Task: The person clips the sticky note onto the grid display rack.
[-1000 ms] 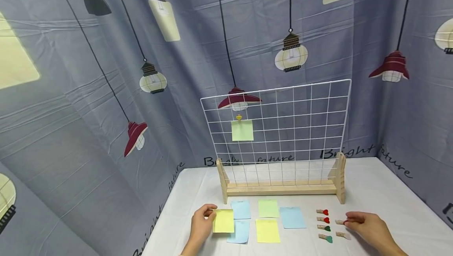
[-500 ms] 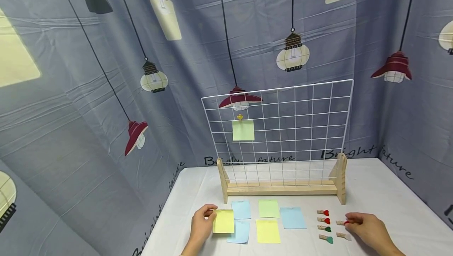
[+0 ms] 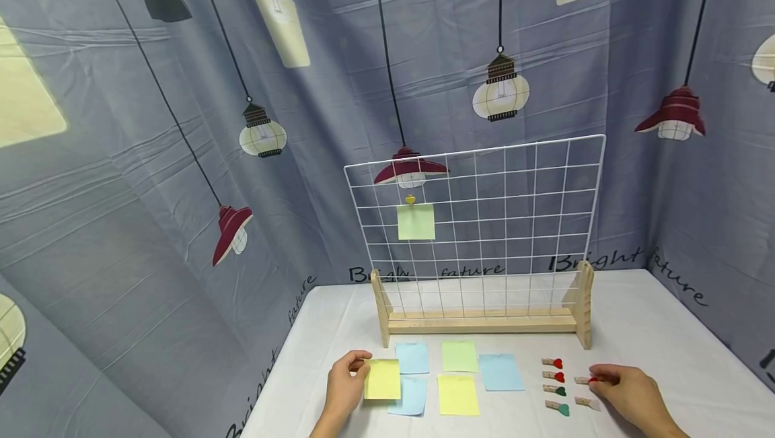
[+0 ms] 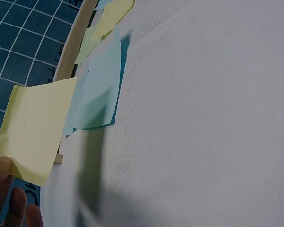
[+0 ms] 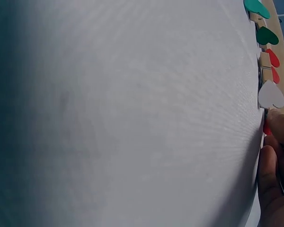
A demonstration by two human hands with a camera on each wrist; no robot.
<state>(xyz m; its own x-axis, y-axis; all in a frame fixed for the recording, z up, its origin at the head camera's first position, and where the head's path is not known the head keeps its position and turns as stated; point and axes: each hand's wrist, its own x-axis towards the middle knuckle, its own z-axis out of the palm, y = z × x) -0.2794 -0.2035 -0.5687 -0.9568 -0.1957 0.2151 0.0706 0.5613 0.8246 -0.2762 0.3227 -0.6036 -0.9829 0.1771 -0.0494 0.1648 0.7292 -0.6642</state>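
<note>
My left hand point(image 3: 345, 384) pinches a yellow sticky note point(image 3: 383, 380) by its edge. In the left wrist view the yellow note point(image 4: 35, 127) is held up off the cloth, beside a blue note point(image 4: 97, 85). Over at the right, my right hand point(image 3: 632, 394) has thumb and fingertips on a mini clothespin with a red heart point(image 3: 591, 380) lying on the table. The right wrist view shows the fingers point(image 5: 279, 123) pinching that red heart, partly covering it, just below a white-heart clothespin point(image 5: 271, 95).
Several heart clothespins point(image 3: 554, 391) lie in a column left of my right hand. Blue point(image 3: 500, 372), yellow point(image 3: 458, 395) and green point(image 3: 459, 357) notes lie mid-table. Behind stands a white wire grid point(image 3: 502, 223) on a wooden base point(image 3: 481, 325), bearing a green note point(image 3: 416, 223) under a yellow-heart clip point(image 3: 410, 200).
</note>
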